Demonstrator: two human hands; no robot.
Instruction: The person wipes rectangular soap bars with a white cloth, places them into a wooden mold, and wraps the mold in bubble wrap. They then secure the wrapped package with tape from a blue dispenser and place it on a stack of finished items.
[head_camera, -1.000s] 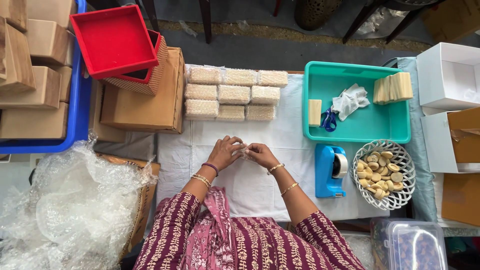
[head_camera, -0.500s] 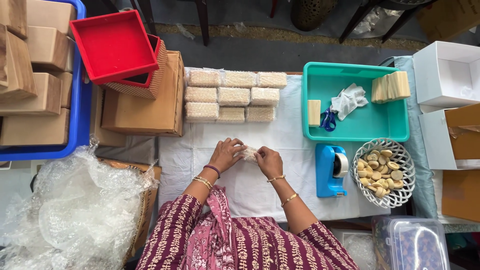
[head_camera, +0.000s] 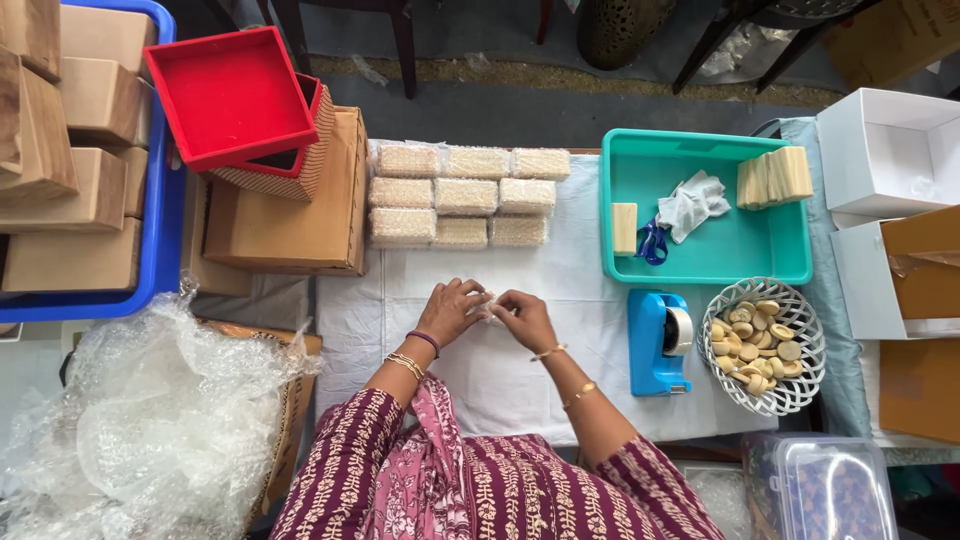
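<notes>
Both hands meet over the white cloth (head_camera: 480, 385): left hand (head_camera: 452, 312) and right hand (head_camera: 524, 320) pinch a small wrapped piece (head_camera: 491, 309) between their fingertips, mostly hidden. Just beyond lie nine bubble-wrapped blocks (head_camera: 460, 196); to the right stand a blue tape dispenser (head_camera: 658, 342) and a white basket (head_camera: 800, 390) of round pieces. Such a light pinch could let the wrap spring loose.

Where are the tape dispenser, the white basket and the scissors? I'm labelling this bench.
tape dispenser (head_camera: 655, 345), head view, on its blue body.
white basket (head_camera: 800, 392), head view, on its wire rim at lower right.
scissors (head_camera: 652, 243), head view, on the blue handles, in the teal tray.
</notes>
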